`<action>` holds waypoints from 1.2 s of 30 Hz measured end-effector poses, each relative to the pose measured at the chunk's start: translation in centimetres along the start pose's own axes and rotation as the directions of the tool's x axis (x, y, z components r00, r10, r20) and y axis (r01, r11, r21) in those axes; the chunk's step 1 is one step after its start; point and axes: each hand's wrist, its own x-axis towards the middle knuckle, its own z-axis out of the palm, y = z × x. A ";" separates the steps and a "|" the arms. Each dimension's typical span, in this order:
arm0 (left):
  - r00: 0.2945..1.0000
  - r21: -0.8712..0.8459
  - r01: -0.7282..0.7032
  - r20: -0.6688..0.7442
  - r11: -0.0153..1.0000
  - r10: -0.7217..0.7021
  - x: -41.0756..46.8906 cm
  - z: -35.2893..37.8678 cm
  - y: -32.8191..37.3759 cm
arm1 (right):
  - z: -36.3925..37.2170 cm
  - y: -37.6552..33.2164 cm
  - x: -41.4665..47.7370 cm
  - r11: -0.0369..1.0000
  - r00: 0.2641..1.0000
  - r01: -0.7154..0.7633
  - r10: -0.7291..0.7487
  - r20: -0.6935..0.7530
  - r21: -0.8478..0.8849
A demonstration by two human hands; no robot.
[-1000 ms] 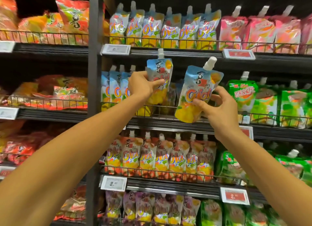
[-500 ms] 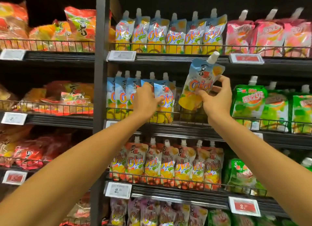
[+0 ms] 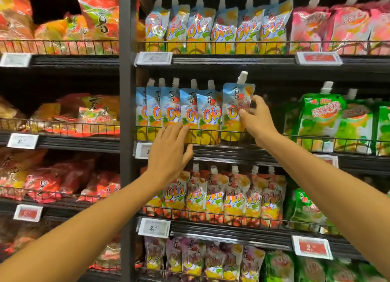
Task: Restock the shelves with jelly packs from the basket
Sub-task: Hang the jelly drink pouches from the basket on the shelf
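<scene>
The blue jelly pack (image 3: 236,111), marked "Oici" in orange, stood upright behind the wire rail (image 3: 211,131) at the right end of 5 matching packs. The right hand (image 3: 256,118) pinched its right edge. The left hand (image 3: 168,153) was spread open and empty in front of that rail. Right of the pack lay a dark gap before the green packs (image 3: 320,121).

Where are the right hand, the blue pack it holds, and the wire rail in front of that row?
right hand (image 3: 256,121), head view, back of the hand
blue pack (image 3: 233,104), head view, printed front
wire rail (image 3: 211,130), head view, top wire
</scene>
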 end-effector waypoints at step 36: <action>0.567 -0.296 0.514 0.822 0.805 -0.060 -45.1 13.4 16.0 | -4.8 27.5 -50.5 0.692 0.741 -0.581 0.668 0.074 -0.430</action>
